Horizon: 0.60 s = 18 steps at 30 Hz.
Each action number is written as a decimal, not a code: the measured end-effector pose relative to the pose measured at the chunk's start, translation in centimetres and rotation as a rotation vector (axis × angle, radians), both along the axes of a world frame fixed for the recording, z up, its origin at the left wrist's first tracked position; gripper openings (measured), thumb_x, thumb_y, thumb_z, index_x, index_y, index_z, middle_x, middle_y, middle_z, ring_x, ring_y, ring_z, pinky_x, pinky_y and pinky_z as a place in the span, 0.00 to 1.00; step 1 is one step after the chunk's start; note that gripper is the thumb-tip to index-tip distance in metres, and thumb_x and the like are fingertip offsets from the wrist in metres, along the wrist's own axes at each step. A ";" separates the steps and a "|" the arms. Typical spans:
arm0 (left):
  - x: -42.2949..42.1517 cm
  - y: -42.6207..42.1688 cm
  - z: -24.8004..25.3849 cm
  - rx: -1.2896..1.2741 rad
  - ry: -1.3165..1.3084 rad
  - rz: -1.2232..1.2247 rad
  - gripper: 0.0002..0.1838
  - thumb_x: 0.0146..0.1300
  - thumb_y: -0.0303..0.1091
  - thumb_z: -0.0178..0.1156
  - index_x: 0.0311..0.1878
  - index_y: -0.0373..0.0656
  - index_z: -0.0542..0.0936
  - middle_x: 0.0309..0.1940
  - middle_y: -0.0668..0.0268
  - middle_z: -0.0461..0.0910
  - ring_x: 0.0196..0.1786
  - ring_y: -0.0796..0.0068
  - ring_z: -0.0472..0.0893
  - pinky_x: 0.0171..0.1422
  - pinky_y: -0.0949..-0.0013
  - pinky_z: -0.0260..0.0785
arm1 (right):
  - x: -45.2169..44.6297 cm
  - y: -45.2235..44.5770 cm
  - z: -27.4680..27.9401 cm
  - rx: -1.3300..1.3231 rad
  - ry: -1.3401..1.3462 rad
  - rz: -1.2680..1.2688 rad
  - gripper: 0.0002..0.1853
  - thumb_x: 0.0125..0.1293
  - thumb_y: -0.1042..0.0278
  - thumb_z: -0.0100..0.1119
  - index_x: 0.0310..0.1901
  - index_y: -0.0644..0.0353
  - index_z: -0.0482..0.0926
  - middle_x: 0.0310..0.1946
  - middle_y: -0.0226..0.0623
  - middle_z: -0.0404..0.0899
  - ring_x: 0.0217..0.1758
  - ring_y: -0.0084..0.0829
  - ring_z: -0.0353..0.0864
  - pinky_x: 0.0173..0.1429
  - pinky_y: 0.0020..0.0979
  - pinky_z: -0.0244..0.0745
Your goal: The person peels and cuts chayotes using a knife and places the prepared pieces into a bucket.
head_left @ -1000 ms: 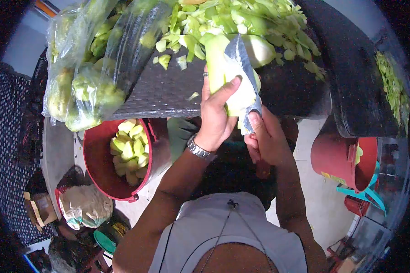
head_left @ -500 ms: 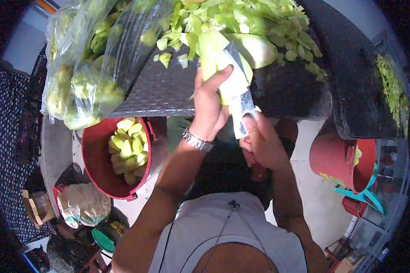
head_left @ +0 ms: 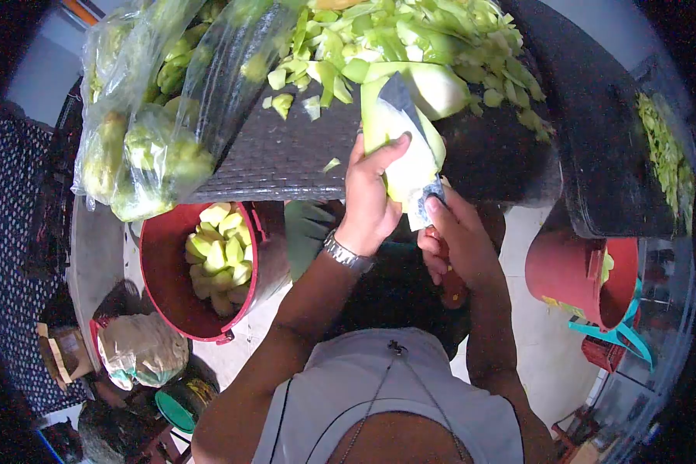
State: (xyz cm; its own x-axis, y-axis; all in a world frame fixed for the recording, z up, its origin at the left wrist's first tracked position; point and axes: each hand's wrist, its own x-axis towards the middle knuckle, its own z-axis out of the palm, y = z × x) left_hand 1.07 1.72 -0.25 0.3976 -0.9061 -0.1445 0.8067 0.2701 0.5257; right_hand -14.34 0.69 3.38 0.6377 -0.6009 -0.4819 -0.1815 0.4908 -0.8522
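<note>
While the left fingers clasp a pale green vegetable, the right fingers clamp a knife.

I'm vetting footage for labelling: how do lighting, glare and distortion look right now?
Head view: strong light nearly washes out the held vegetable; head view again: glare streaks the plastic bag, the lap sinks into deep shadow, fisheye distortion bows the scene, corners black.

Reads as produce-prep area, home or shop unclear | knife at dark woven tabletop | heaped green peelings | clear bags of whole green produce | red bucket of peeled pieces | pale floor
</note>
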 end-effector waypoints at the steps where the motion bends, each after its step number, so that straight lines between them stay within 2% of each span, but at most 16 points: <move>1: 0.0 0.1 -0.1 -0.004 0.008 0.004 0.17 0.67 0.22 0.60 0.58 0.39 0.73 0.48 0.60 0.81 0.48 0.66 0.84 0.54 0.60 0.80 | -0.1 0.2 -0.1 0.023 -0.001 -0.008 0.18 0.81 0.54 0.44 0.62 0.55 0.68 0.19 0.24 0.64 0.13 0.19 0.63 0.16 0.26 0.63; 5: 2.7 -0.6 -0.6 0.001 -0.012 0.206 0.18 0.67 0.29 0.61 0.59 0.35 0.76 0.48 0.58 0.84 0.48 0.63 0.86 0.57 0.61 0.80 | -1.0 1.9 1.0 -0.083 0.121 -0.030 0.21 0.80 0.55 0.48 0.67 0.57 0.67 0.21 0.27 0.69 0.17 0.22 0.69 0.22 0.28 0.68; 6: 4.0 -0.6 -0.2 0.041 -0.061 0.259 0.20 0.69 0.33 0.59 0.61 0.37 0.75 0.53 0.56 0.83 0.53 0.59 0.85 0.63 0.52 0.78 | -1.6 2.0 0.5 -0.210 0.161 -0.051 0.22 0.79 0.56 0.50 0.68 0.58 0.68 0.23 0.27 0.71 0.18 0.23 0.70 0.25 0.28 0.69; 8: 5.0 0.4 1.5 -0.153 0.070 0.241 0.23 0.72 0.44 0.58 0.64 0.42 0.75 0.59 0.55 0.81 0.59 0.53 0.82 0.67 0.39 0.72 | -2.7 2.2 -1.3 -0.452 0.239 -0.092 0.24 0.77 0.57 0.54 0.69 0.59 0.68 0.25 0.28 0.76 0.22 0.25 0.73 0.29 0.28 0.70; 9: 5.1 0.9 2.4 -0.265 0.168 0.144 0.31 0.75 0.59 0.50 0.68 0.45 0.72 0.59 0.57 0.80 0.60 0.52 0.81 0.65 0.35 0.72 | -2.6 2.5 -0.6 -0.600 0.251 -0.116 0.26 0.74 0.59 0.58 0.69 0.61 0.70 0.29 0.32 0.80 0.28 0.27 0.76 0.35 0.31 0.72; 12: 5.1 0.8 2.2 -0.314 0.271 0.026 0.36 0.72 0.68 0.46 0.69 0.49 0.71 0.60 0.60 0.80 0.62 0.51 0.80 0.64 0.30 0.69 | -1.2 1.7 1.0 -0.739 0.053 -0.150 0.26 0.72 0.58 0.61 0.67 0.61 0.72 0.29 0.36 0.80 0.31 0.28 0.78 0.39 0.34 0.74; 13: 5.3 0.4 1.3 -0.327 0.312 -0.027 0.38 0.72 0.68 0.45 0.70 0.45 0.71 0.63 0.51 0.77 0.66 0.40 0.75 0.73 0.27 0.59 | -1.0 1.2 0.2 -0.719 0.129 -0.133 0.24 0.69 0.58 0.64 0.62 0.61 0.75 0.30 0.39 0.81 0.34 0.30 0.81 0.43 0.37 0.75; 16: 4.4 -0.4 1.3 -0.415 0.315 -0.146 0.41 0.71 0.69 0.46 0.74 0.46 0.67 0.63 0.48 0.77 0.66 0.33 0.73 0.69 0.24 0.62 | 0.5 0.5 0.0 -0.652 0.302 0.067 0.23 0.68 0.55 0.66 0.56 0.61 0.74 0.31 0.42 0.82 0.35 0.34 0.83 0.43 0.38 0.76; 17: 4.0 -0.5 1.7 -0.387 0.285 -0.129 0.42 0.70 0.69 0.48 0.74 0.45 0.66 0.63 0.46 0.76 0.66 0.30 0.73 0.67 0.22 0.63 | 0.9 0.8 -0.1 -0.851 0.334 0.100 0.22 0.68 0.53 0.67 0.50 0.61 0.72 0.30 0.47 0.82 0.35 0.42 0.86 0.44 0.42 0.78; 18: 3.7 -0.8 1.9 -0.353 0.270 -0.106 0.40 0.72 0.69 0.44 0.72 0.44 0.66 0.61 0.46 0.77 0.62 0.37 0.78 0.58 0.30 0.76 | 1.1 1.0 -0.4 -0.915 0.347 0.099 0.19 0.68 0.56 0.66 0.48 0.61 0.72 0.28 0.46 0.81 0.32 0.43 0.85 0.41 0.41 0.76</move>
State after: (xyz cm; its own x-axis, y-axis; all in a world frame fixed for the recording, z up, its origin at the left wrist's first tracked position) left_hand 4.74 0.95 1.66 0.2906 -0.9522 0.0944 0.9350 0.3035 0.1836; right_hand -13.23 1.70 3.02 0.6165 -0.7869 -0.0274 -0.4982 -0.3629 -0.7874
